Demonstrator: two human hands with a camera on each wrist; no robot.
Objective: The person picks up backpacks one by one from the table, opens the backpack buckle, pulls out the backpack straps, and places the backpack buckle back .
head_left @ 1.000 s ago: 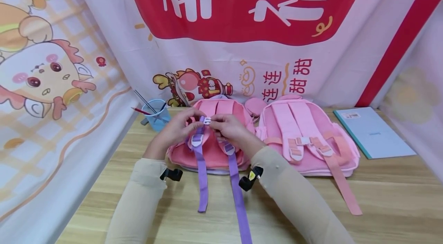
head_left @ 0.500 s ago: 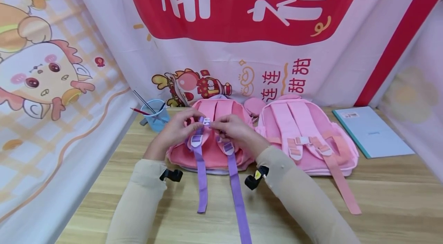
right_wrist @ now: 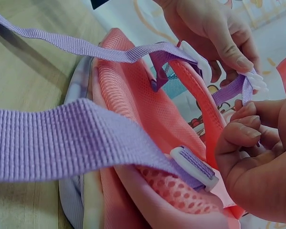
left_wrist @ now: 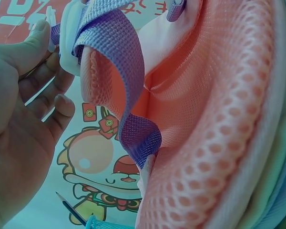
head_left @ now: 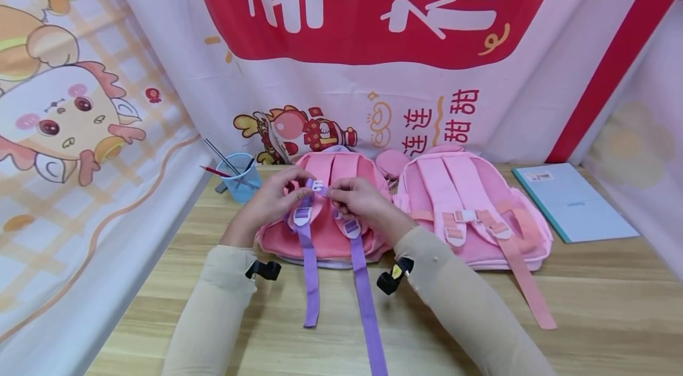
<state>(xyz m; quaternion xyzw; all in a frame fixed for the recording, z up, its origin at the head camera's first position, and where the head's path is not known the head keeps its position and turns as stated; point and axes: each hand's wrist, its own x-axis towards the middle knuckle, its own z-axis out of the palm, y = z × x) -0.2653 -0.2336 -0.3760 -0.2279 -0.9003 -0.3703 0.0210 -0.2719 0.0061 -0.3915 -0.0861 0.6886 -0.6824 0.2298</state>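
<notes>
A small white plastic buckle (right_wrist: 258, 82) with a purple strap through it is in front of the coral-and-pink backpack (head_left: 320, 248). My left hand (head_left: 274, 201) pinches this buckle between thumb and fingers. From the other side, my right hand (head_left: 365, 204) pinches a short bit of purple webbing (right_wrist: 247, 90) at the buckle, its other fingers curled. Lower down, a white strap adjuster (head_left: 303, 216) hangs on the left shoulder strap and another adjuster (head_left: 351, 228) on the right one. From them two long purple straps (head_left: 368, 305) trail over the tabletop.
To the right lies a second pink backpack (head_left: 427, 186), its chest buckle (head_left: 468, 216) fastened. Beyond it is a light-blue notebook (head_left: 578, 204). A blue mesh pen cup (head_left: 242, 183) holding pencils stands beside my left hand. Printed cloth (head_left: 299, 85) hangs behind the wooden table (head_left: 427, 334).
My right hand has shifted slightly right, away from the buckle, and a bit of purple webbing now shows between its fingertips and the buckle. My left hand stays in place.
</notes>
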